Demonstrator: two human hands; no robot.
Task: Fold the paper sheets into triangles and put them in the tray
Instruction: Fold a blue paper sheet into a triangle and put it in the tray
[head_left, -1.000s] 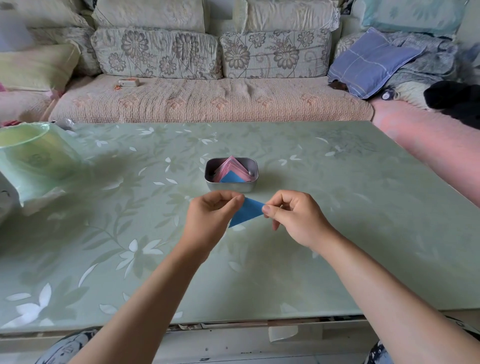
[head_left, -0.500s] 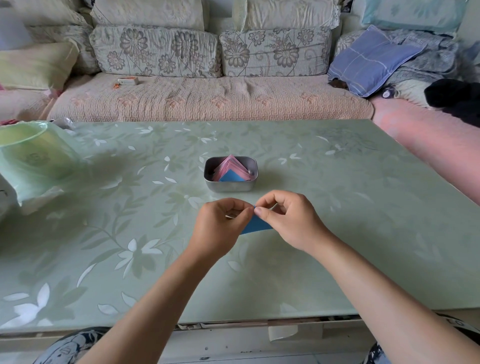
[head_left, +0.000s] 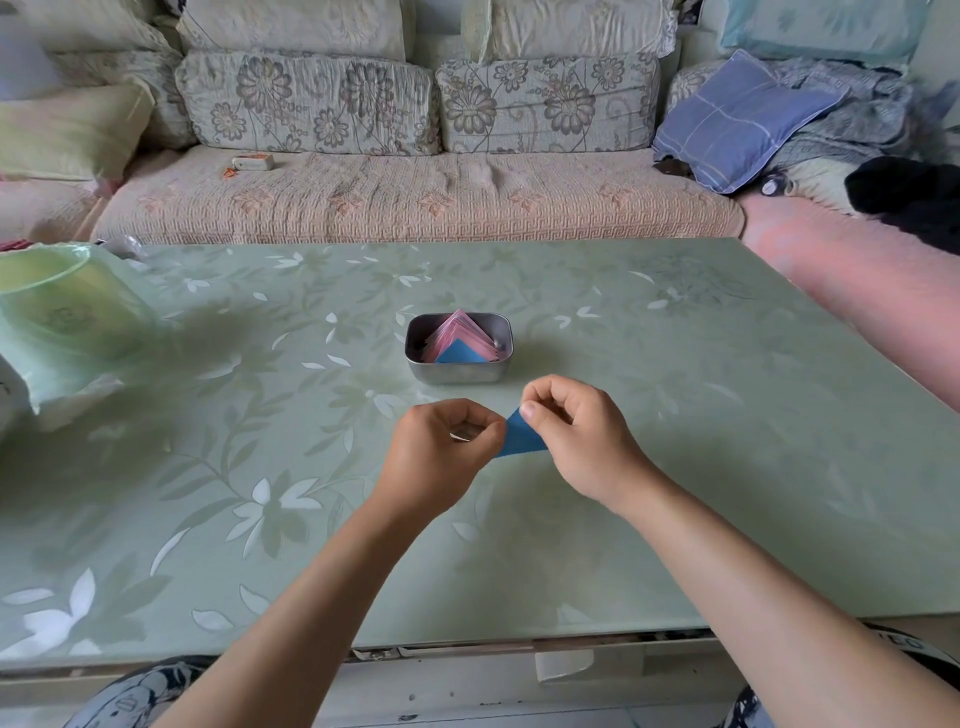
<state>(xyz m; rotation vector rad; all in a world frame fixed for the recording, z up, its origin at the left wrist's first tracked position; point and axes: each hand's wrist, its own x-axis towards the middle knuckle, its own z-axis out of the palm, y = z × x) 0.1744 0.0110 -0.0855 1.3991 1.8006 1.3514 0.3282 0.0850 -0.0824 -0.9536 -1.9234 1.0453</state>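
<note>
- Pinching left corner of blue paper (head_left: 519, 439) with curled fingers of left hand (head_left: 439, 449).
- Pinching its upper tip with thumb and forefinger of right hand (head_left: 579, 431).
- Held over table (head_left: 701, 441), just before tray (head_left: 460, 375) of folded triangles (head_left: 457, 338).

Table (head_left: 675, 467): your landmark, with a pale green top printed with white and green leaves and flowers.
Green bag (head_left: 67, 306): on the table's left edge as you face it; it is translucent and you can see a round green vessel through it.
Sofa (head_left: 415, 197): beyond the table's far edge, its seat under a beige-pink textured cover.
Floral cushions (head_left: 306, 104): two, side by side against the sofa back, beyond the table's far edge.
Small box (head_left: 253, 162): on the sofa seat, beyond the table's far-left corner.
Blue checked pillow (head_left: 737, 119): beyond the table's far-right corner, leaning on heaped bedding.
Black cloth (head_left: 909, 202): right of that same corner; you cannot tell what it is.
Pink cover (head_left: 857, 291): along the table's right side.
</note>
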